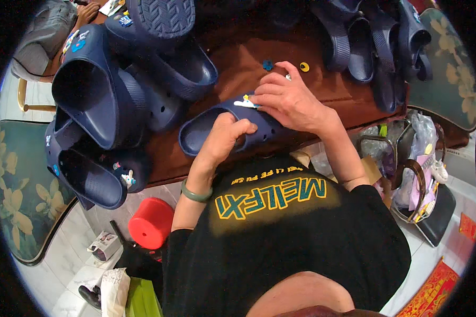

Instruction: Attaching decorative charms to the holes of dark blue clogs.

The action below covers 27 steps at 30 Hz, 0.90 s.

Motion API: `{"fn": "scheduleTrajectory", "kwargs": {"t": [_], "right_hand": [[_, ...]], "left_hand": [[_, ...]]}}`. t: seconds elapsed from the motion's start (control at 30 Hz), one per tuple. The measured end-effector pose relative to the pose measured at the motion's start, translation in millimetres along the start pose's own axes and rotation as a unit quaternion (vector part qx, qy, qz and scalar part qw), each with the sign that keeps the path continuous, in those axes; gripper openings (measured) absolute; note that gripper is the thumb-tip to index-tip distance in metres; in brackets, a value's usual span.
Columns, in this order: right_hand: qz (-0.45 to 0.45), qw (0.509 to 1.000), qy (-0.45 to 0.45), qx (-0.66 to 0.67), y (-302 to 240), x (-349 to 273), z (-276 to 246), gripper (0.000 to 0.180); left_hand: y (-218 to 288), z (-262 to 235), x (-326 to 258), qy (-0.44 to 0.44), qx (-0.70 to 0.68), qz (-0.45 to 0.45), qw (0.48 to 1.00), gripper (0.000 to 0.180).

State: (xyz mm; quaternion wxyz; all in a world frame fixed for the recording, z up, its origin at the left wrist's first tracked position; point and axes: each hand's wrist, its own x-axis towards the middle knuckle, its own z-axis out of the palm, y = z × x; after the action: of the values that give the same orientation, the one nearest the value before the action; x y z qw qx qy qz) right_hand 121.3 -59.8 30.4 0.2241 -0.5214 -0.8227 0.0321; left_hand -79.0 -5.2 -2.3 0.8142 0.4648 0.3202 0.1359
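Note:
A navy clog [191,138] lies on the brown cloth, its open heel end to the left. My left hand [223,138] grips it, fingers reaching inside the opening and out of sight, thumb bent over the upper. On the upper is a white cartoon shoe charm [244,101] with a touch of yellow. My right hand [291,100] bends over the upper, thumb and fingers pressed at the charm's right end. Just beyond that hand lie a blue flower-like charm [268,65] and a round yellow-and-black charm [304,67]. A small white bit [288,77] shows by its fingers.
Navy clogs [98,100] with charms are heaped at the left; more clogs [360,50] stand at the far right. Brown cloth [238,45] covers the table. A red stool [150,223] is below left, a basket with bags [420,179] at right. Another person's hand [87,13] shows far left.

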Motion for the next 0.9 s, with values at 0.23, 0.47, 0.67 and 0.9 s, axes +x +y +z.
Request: {"fn": "scheduleTrajectory", "kwargs": {"t": [0.23, 0.47, 0.67, 0.9], "right_hand": [[-0.066, 0.987, -0.131, -0.065, -5, 11, -17, 0.018], [-0.051, 0.987, -0.137, -0.070, -15, 17, -7, 0.015], [0.068, 0.985, -0.013, 0.161, 10, -3, 5, 0.029], [0.155, 0.945, -0.025, 0.288, 16, -9, 4, 0.024]], "left_hand": [[6, 0, -1, 0.002, 0.070, -0.035, 0.997, 0.016], [5, -3, -4, -0.003, 0.089, -0.021, 0.996, 0.017], [3, 2, -5, 0.031, 0.064, 0.026, 0.997, 0.024], [2, -1, -3, 0.020, 0.062, 0.032, 0.997, 0.025]]}}
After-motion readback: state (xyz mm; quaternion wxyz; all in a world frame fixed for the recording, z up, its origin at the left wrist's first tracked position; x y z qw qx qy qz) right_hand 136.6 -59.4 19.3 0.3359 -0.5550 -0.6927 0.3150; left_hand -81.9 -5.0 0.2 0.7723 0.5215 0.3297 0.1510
